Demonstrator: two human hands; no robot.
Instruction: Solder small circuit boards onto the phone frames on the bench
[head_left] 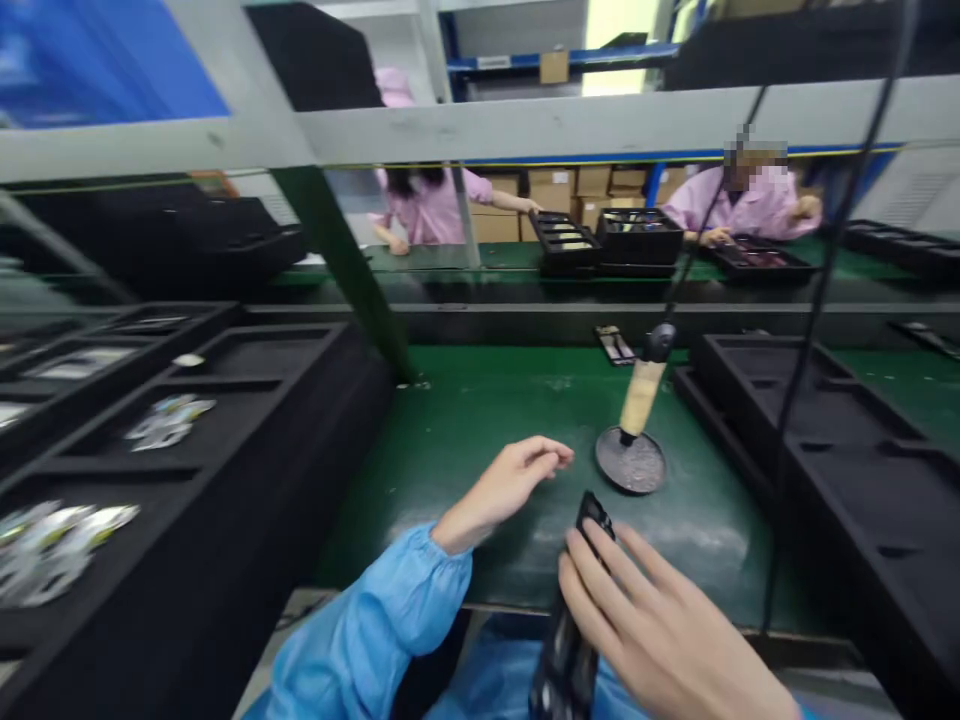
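My right hand (660, 625) grips a long black flat part (571, 620) at the near edge of the green bench mat (480, 420), fingers wrapped over its upper end. My left hand (510, 490), in a light blue sleeve, hovers over the mat just left of that part, fingers loosely curled with nothing in them. A tool with a tan handle (641, 400) stands tilted on a round grey base (631, 462) just beyond both hands.
Black foam trays (225, 420) holding several silvery pieces sit on my left; empty black trays (825, 420) on my right. A black cable (817, 300) hangs down at right. Two people in pink coats work at the far bench with more black trays (637, 235).
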